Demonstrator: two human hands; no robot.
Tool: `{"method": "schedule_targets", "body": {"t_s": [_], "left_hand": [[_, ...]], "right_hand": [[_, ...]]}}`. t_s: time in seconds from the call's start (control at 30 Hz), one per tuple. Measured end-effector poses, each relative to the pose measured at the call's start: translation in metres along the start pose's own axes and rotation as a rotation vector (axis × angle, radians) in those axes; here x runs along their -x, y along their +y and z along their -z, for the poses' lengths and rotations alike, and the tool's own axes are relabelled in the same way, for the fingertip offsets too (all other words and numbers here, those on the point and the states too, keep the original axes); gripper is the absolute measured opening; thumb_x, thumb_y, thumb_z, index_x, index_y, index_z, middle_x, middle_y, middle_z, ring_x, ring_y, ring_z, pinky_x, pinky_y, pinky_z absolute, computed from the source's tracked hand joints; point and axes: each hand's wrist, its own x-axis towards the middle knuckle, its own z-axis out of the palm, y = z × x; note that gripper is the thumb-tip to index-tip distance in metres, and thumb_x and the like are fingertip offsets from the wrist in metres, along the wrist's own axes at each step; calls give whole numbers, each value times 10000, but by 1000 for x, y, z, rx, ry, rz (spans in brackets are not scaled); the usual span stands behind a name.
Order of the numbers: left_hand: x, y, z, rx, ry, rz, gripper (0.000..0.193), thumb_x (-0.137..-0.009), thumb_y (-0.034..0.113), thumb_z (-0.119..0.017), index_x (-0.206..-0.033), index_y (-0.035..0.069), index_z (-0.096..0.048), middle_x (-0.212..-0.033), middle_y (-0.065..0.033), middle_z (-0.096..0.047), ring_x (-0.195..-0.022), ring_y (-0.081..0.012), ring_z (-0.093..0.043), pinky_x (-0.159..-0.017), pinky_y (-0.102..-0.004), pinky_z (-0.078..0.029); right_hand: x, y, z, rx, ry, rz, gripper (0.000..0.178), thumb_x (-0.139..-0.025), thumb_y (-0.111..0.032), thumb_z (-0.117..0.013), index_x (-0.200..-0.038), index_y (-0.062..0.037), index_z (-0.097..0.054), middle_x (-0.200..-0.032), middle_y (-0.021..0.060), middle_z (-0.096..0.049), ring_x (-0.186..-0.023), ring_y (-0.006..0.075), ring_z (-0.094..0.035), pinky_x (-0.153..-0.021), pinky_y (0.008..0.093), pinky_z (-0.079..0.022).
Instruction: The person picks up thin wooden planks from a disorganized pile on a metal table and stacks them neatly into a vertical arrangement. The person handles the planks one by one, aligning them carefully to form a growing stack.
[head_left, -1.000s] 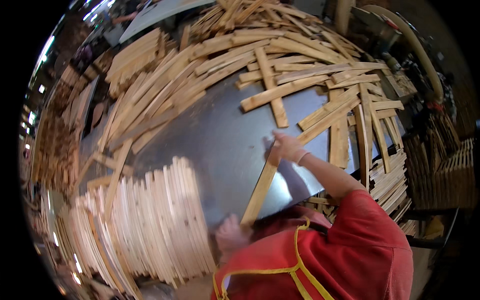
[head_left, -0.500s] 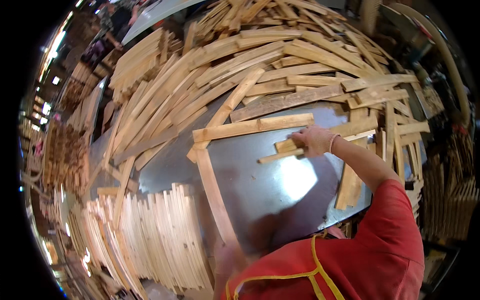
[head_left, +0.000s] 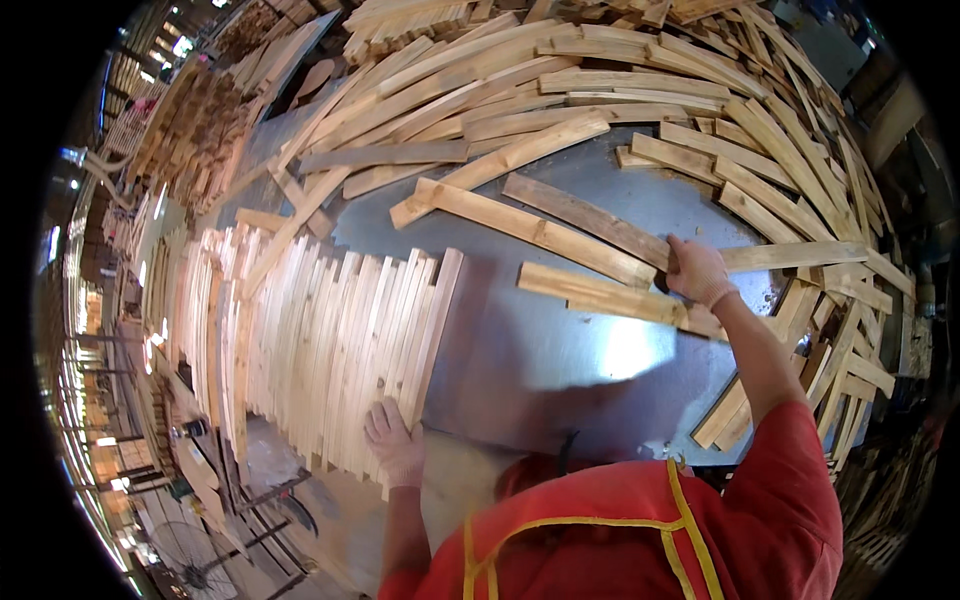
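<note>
My right hand point(head_left: 697, 272), in a pale work glove, is closed on the near right end of a grey-brown weathered plank point(head_left: 588, 216). Just in front of that plank lies a lighter plank point(head_left: 545, 235), its left end crossing over another diagonal plank point(head_left: 520, 165). Two short light pieces point(head_left: 600, 295) rest below my right wrist's level, partly hidden by it at the right. My left hand point(head_left: 396, 440), also gloved, has its fingers apart against the near ends of a row of pale boards point(head_left: 330, 350). The outermost board point(head_left: 440, 325) stands at the row's right side.
A smooth metal tabletop point(head_left: 490, 370) lies under the wood. Loose planks point(head_left: 640, 90) cover its far side, and more are heaped at the right point(head_left: 840, 300). Stacked wood point(head_left: 190, 130) stands at the far left. A round fan point(head_left: 185, 555) is at lower left.
The view has turned left. My left hand has brought a board to the row's right side and released its grip. My right hand has moved from the short pieces to the weathered plank.
</note>
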Motion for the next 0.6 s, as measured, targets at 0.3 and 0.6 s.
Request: {"method": "schedule_targets", "body": {"t_s": [0.3,0.6], "left_hand": [[-1,4,10,59,71,-169,859,-906,413,-783,-1603,31,-458,-1611,-226,-468,-1450,-443,-472,-1229,-585,-359],[-50,121,19,1289,-394,165,586,-913,248,-742,-1400,-34,-578,-1161,-205,-716,-1024,-341,-718,-920,-444,-571]], "right_hand": [[193,-73,-55,-992,-14,-81,726,-847,-131,-773,-1521,0,-535,-1317,167,-732,-1181,297,-734,-1042,397,-573],[194,-313,-135,-857,-378,257,956,-892,-488,-777,-1609,2,-378,-1335,382,-645,-1247,519,-637,-1104,506,-505]]}}
